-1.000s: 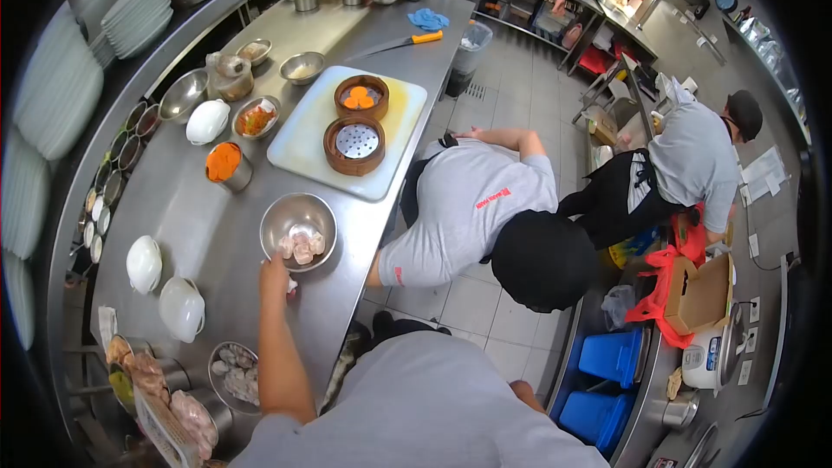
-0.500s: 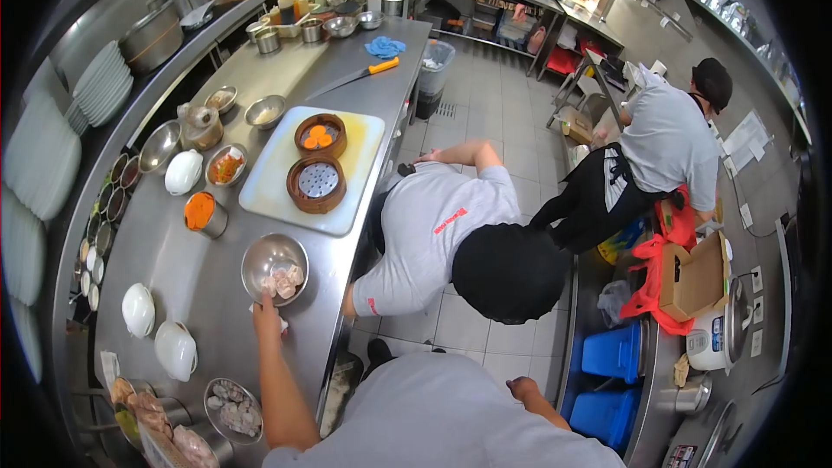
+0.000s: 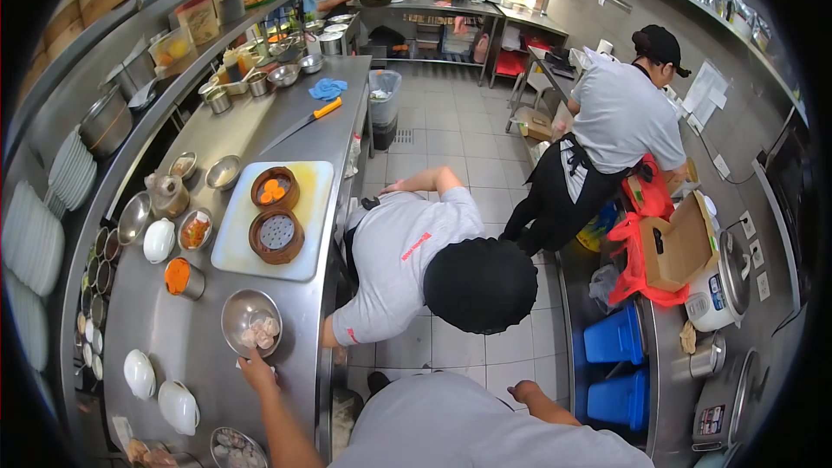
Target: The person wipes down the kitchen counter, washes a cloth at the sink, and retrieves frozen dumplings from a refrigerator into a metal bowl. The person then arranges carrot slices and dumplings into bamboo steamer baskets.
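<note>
My left hand is at the near rim of a steel bowl on the counter. Pale pieces of raw meat lie inside that bowl. Its fingertips are partly hidden at the rim, beside something white. My right hand hangs low over the floor with its fingers curled; what it holds, if anything, is hidden. Beyond the bowl, two bamboo steamers sit on a white cutting board: one has a perforated liner, the other holds orange pieces. A tin of orange filling stands left of the board.
A co-worker in a black cap bends beside the counter, close ahead of me. Another person works at the right bench. A knife lies on the far counter. White lidded bowls stand at near left; blue bins at right.
The view has tilted up and turned, showing more of the far kitchen. My left hand remains at the meat bowl. The co-worker at right has raised their head slightly.
</note>
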{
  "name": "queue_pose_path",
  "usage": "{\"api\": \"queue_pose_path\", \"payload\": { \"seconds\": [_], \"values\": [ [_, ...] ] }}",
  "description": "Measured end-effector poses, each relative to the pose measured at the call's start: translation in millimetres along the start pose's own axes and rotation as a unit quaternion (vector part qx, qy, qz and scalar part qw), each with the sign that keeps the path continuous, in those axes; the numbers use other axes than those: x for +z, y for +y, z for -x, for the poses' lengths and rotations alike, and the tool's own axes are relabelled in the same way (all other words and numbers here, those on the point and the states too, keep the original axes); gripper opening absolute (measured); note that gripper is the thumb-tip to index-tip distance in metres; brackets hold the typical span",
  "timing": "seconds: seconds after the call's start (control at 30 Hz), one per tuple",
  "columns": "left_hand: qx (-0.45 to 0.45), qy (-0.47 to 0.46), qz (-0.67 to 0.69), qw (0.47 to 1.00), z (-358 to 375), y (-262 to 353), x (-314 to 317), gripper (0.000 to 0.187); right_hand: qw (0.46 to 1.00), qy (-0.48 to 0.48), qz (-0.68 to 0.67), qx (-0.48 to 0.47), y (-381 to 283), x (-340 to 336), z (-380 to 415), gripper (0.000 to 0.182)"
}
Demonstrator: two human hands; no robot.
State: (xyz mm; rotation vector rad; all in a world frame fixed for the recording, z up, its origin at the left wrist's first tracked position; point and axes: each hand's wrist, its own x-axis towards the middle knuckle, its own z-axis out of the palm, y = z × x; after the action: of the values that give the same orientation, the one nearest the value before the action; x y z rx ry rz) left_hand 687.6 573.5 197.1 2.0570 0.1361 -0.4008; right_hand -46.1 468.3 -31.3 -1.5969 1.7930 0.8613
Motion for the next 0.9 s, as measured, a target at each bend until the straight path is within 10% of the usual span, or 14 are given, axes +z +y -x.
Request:
{"api": "queue_pose_path", "payload": {
  "seconds": [0.17,0.9],
  "values": [
    [0.116,0.09,-0.001,0.989,-46,-60,13,0.076,0.999,-0.016,0.005,-0.044,-22,-29,11,0.065],
    [0.058,0.065,0.051,0.995,32,-4,7,0.062,0.999,-0.023,0.007,-0.038,-7,-17,6,0.066]
  ]
}}
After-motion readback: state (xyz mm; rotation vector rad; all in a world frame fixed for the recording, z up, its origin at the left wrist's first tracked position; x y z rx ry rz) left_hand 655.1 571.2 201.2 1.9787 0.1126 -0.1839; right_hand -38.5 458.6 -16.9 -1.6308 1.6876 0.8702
